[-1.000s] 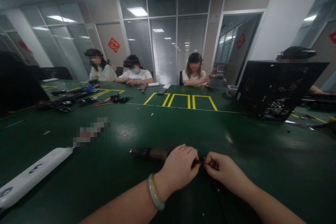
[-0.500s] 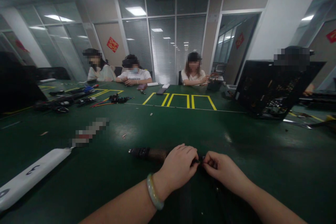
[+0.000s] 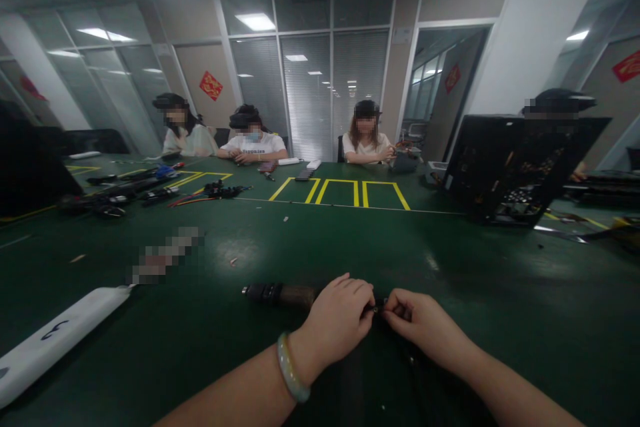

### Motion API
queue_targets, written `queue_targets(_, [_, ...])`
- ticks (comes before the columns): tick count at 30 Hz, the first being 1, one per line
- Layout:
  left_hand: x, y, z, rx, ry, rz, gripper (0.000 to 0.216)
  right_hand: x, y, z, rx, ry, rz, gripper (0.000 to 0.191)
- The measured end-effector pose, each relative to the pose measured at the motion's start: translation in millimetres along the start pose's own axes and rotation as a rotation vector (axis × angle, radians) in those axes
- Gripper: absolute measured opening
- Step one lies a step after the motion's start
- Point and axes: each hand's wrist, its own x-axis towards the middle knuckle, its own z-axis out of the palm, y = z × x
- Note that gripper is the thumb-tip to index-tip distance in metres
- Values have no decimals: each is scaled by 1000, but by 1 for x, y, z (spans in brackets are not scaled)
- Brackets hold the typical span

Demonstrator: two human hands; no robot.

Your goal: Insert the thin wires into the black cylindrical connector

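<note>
A dark cylindrical part (image 3: 280, 294) lies on the green table (image 3: 300, 240) just ahead of me, its ribbed end pointing left. My left hand (image 3: 340, 323), with a pale green bangle on the wrist, is curled over the right end of this part. My right hand (image 3: 423, 327) meets it fingertip to fingertip, pinching something small and dark at that end (image 3: 379, 309) that I cannot make out. Dark material lies under both wrists.
A white strip with a handwritten mark (image 3: 55, 340) lies at the near left. Black parts and red wires (image 3: 150, 193) sit at the far left. An open black case (image 3: 520, 167) stands at the right. Three people sit across the table (image 3: 250, 140). Yellow tape boxes (image 3: 345, 192) mark the middle.
Both hands stay joined at the end of the dark part. The view has shifted slightly, and the scene sits a little lower and to the left.
</note>
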Motion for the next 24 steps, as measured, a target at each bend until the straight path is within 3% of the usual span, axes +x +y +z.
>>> queue_targets(12, [1, -2, 3, 31, -10, -21, 14, 1, 0, 1, -37, 53, -21, 8])
queue_targets(24, [1, -1, 0, 12, -65, -1, 8, 0, -3, 0, 5, 6, 4, 9])
